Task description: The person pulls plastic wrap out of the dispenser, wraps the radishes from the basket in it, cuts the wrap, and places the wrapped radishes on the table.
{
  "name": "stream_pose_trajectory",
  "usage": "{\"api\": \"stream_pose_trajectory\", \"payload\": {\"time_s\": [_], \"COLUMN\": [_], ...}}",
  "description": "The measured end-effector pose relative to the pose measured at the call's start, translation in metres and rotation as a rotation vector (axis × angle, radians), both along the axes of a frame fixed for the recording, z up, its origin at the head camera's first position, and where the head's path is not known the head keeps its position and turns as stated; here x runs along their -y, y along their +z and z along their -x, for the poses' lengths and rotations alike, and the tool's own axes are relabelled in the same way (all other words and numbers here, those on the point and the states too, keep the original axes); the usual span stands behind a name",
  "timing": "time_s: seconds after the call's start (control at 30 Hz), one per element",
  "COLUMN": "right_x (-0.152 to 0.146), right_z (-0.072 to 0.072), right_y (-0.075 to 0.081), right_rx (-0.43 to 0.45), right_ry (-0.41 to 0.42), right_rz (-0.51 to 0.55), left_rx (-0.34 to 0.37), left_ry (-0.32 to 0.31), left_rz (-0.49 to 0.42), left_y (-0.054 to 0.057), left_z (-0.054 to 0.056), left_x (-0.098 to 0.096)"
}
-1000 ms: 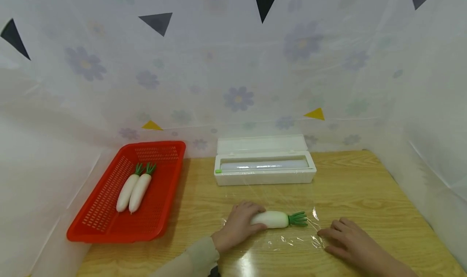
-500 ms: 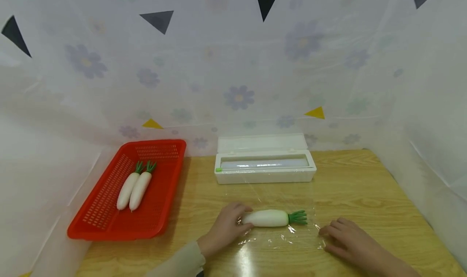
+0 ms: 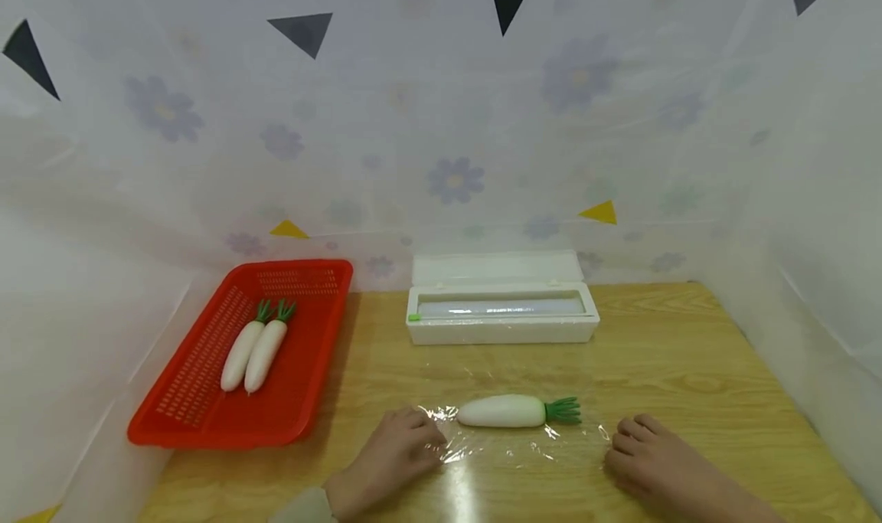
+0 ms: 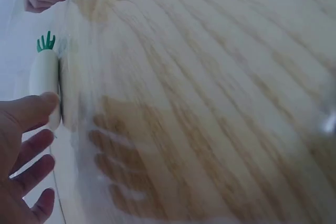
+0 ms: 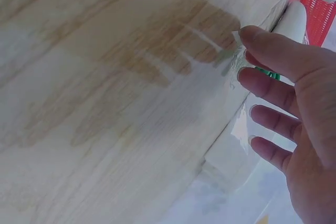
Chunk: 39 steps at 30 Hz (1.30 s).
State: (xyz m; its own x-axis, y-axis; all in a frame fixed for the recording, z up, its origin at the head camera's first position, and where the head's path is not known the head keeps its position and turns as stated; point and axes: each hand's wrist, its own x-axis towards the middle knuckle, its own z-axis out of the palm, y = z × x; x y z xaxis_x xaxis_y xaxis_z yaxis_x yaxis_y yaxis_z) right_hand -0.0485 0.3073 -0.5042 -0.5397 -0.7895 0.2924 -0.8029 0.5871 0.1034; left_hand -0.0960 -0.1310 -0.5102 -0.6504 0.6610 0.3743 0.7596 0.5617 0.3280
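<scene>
A white radish (image 3: 501,411) with green leaf stubs lies across a sheet of clear plastic wrap (image 3: 510,450) on the table. To the left of its tip, my left hand (image 3: 396,446) pinches the wrap's near left edge, where the film glints and wrinkles. In the left wrist view the thumb (image 4: 37,109) covers most of the index finger. Beyond the leaves, my right hand (image 3: 658,462) pinches the wrap's right edge between thumb (image 5: 270,48) and index finger, other fingers apart. The wrap's outline is hard to make out.
Behind the radish stands a white wrap dispenser (image 3: 503,331), lid raised, with a roll of film (image 3: 501,308) inside. On the left, a red plastic basket (image 3: 303,400) holds two more white radishes (image 3: 265,356). A flower-patterned sheet (image 3: 386,140) hangs behind the wooden table (image 3: 689,370).
My left hand has let go of the radish and moved left and nearer to the wrap's edge. The radish has slid slightly left. My right hand stays nearly where it was.
</scene>
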Motion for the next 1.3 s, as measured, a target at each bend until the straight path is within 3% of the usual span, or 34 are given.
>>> {"api": "stream_pose_trajectory", "payload": {"time_s": [0.2,0.57,0.9,1.07,1.3], "right_x": [-0.001,0.008,0.006,0.002,0.000], "right_z": [0.006,0.007,0.005,0.005,0.003], "right_y": [-0.001,-0.009,-0.011,-0.006,-0.004], "right_rx": [-0.072,-0.195,-0.147,-0.098,-0.173], "right_ry": [0.059,0.074,-0.046,-0.008,0.021], "right_rz": [-0.064,-0.070,-0.012,-0.016,-0.058], "left_rx": [0.101,0.119,0.135,0.135,0.120], "left_ry": [-0.042,-0.035,-0.023,-0.019,-0.025], "left_rz": [0.095,0.094,0.090,0.093,0.095], "left_y": [-0.003,-0.005,-0.003,-0.003,-0.005], "left_z": [-0.002,-0.001,-0.002,-0.002,0.001], "left_x": [0.003,0.000,-0.001,-0.002,-0.003]}}
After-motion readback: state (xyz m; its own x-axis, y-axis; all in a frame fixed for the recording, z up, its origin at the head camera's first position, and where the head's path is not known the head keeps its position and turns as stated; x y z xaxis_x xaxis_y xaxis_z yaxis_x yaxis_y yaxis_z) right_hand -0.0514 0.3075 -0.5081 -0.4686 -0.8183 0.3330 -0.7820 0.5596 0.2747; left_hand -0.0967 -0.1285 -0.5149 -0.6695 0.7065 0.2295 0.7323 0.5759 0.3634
